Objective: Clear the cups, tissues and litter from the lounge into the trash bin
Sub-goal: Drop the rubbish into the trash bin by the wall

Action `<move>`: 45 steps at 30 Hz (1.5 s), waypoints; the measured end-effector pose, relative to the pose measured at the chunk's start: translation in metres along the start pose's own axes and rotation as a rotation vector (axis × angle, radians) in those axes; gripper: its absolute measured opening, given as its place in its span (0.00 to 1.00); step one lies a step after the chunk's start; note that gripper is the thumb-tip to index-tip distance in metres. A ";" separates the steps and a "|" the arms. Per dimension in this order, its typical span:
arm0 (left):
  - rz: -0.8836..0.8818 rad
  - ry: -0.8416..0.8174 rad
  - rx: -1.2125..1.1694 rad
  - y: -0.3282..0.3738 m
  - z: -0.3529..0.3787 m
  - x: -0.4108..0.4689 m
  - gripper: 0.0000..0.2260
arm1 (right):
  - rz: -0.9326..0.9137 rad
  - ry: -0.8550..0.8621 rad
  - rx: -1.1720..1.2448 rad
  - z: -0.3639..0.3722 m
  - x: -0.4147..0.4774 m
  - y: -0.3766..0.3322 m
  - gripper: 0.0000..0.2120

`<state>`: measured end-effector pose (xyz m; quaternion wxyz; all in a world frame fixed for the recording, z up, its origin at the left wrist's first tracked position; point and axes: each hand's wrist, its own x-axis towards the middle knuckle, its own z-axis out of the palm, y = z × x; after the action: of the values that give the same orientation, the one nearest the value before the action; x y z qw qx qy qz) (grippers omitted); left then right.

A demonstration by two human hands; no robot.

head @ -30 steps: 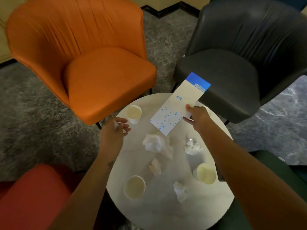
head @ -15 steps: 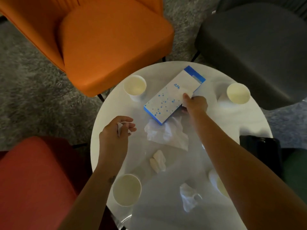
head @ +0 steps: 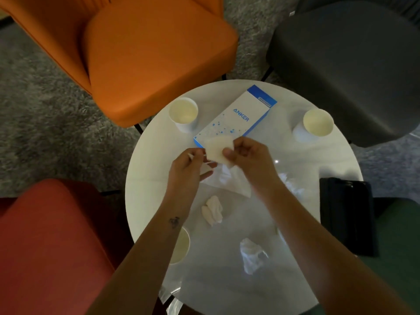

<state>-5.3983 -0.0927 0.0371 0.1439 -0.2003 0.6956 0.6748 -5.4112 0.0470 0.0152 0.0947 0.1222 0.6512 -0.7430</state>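
Above the round white table (head: 336, 169), my right hand (head: 247, 158) pinches a pale tissue (head: 216, 148) lifted off the surface. My left hand (head: 188, 167) is right beside it, gripping a small white scrap between thumb and fingers. A white and blue box (head: 238, 117) lies flat on the table behind my hands. Paper cups stand at the back left (head: 183, 113), back right (head: 317, 123) and near left (head: 180, 245), the last partly behind my left forearm. Crumpled tissues lie in the middle (head: 212, 210), near the front (head: 251, 253) and under my right arm (head: 292, 186).
An orange chair (head: 147, 48), a dark grey chair (head: 354, 64), a red chair (head: 45, 246) and a green seat (head: 397, 235) ring the table. A black flat object (head: 345, 214) lies on the table's right edge. Clear plastic (head: 172, 296) hangs off the front edge.
My right hand let go of the box, which now lies flat on the table, and picked up a tissue. Both hands came together over the middle of the table.
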 end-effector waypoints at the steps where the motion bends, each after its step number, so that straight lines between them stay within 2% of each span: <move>1: -0.055 -0.022 -0.090 -0.001 0.004 -0.003 0.11 | 0.011 -0.047 -0.021 0.003 -0.009 0.002 0.08; 4: -0.203 -0.045 -0.265 -0.005 0.010 -0.014 0.15 | 0.019 -0.070 -0.154 0.007 -0.026 0.013 0.09; 8: -0.303 -0.041 -0.233 -0.018 0.012 -0.025 0.17 | -0.010 -0.061 -0.378 0.008 -0.041 0.031 0.08; 13: -0.346 -0.068 -0.230 -0.027 0.009 -0.037 0.11 | -0.028 0.078 -0.327 0.010 -0.059 0.042 0.12; 15: -0.285 -0.090 -0.190 -0.024 0.004 -0.036 0.10 | 0.017 0.084 -0.266 0.009 -0.062 0.042 0.08; 18: -0.095 -0.059 0.137 -0.020 -0.018 -0.033 0.09 | 0.136 0.127 -0.431 0.002 -0.064 0.048 0.10; 20: 0.011 -0.052 0.455 -0.025 -0.040 -0.033 0.15 | 0.242 0.083 -0.583 -0.003 -0.068 0.057 0.11; 22: -0.010 -0.123 0.729 -0.035 -0.059 -0.039 0.26 | 0.312 0.035 -0.616 -0.002 -0.074 0.067 0.14; 24: -0.086 -0.204 0.908 -0.047 -0.070 -0.049 0.35 | 0.286 -0.009 -0.635 0.006 -0.077 0.079 0.19; 26: -0.088 -0.273 0.997 -0.060 -0.076 -0.060 0.39 | 0.219 -0.042 -0.687 0.017 -0.076 0.088 0.25; 28: -0.008 -0.312 1.041 -0.071 -0.079 -0.068 0.40 | 0.161 -0.058 -0.754 0.026 -0.074 0.097 0.26; 33: 0.111 -0.330 1.170 -0.086 -0.089 -0.076 0.43 | 0.112 0.028 -0.793 0.035 -0.071 0.110 0.13; 35: 0.123 -0.310 1.181 -0.092 -0.092 -0.076 0.43 | 0.084 0.051 -0.846 0.033 -0.072 0.114 0.11; 39: 0.198 -0.187 1.029 -0.100 -0.086 -0.072 0.41 | 0.084 0.059 -0.828 0.027 -0.072 0.106 0.11; 43: 0.206 -0.053 0.849 -0.099 -0.067 -0.062 0.37 | -0.028 0.172 -0.557 0.014 -0.076 0.068 0.13; 45: 0.274 -0.052 0.852 -0.098 -0.054 -0.058 0.36 | -0.105 0.095 -0.500 0.013 -0.081 0.048 0.14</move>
<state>-5.2974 -0.1424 -0.0194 0.1401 -0.0123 0.9278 0.3456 -5.3204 0.0266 -0.0040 0.0527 0.0960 0.8237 -0.5563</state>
